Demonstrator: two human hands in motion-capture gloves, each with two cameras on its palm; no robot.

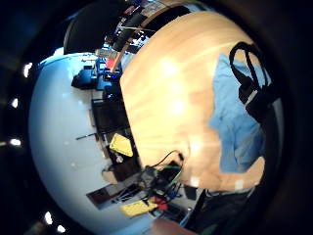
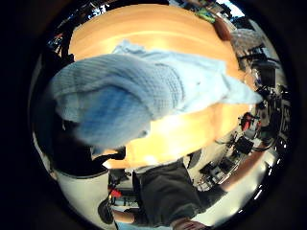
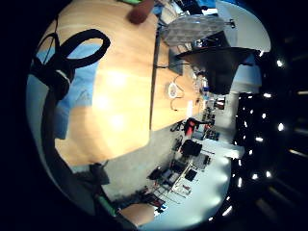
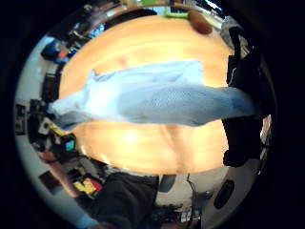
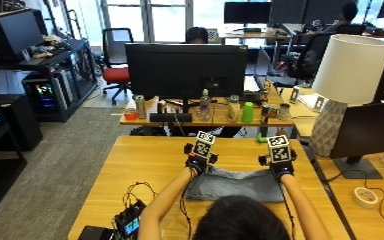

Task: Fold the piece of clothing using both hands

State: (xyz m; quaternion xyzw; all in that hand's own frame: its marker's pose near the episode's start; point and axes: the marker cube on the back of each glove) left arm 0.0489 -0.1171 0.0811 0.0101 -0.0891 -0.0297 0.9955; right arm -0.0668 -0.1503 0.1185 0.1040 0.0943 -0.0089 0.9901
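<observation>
Presently, a pale blue waffle-knit garment [image 5: 235, 182] was held lifted by its far edge, pinched by left hand [image 5: 197, 162] and right hand [image 5: 280, 168]; uneven lowering was judged likely to skew the fold.

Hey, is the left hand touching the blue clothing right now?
Touching. In the outside view the left hand sits on the garment's far edge, and the left thumb side palm view shows raised cloth right against the palm.
</observation>
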